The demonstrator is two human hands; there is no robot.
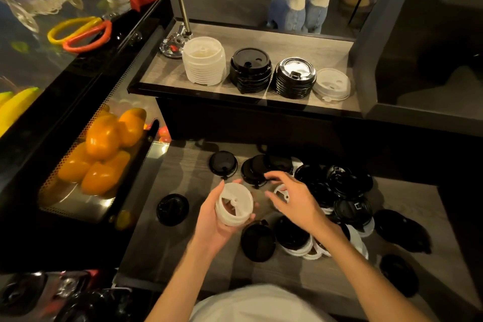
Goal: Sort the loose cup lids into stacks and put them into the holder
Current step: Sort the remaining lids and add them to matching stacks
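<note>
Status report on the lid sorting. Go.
Left hand grips a small stack of white lids. Right hand open, reaching over a white lid in the loose pile. Four stacks on the shelf. Nothing blocking.

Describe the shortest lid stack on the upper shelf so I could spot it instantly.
Look at the raised wooden shelf behind the loose lids, where four stacks stand in a row. The white lid stack is at the far right end, beside the silver-topped black stack, and is the lowest and flattest.

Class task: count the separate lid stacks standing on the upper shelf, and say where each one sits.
4, in a row left to right: tall white stack, black stack, black silver-topped stack, low white stack. None appears hidden.
</note>
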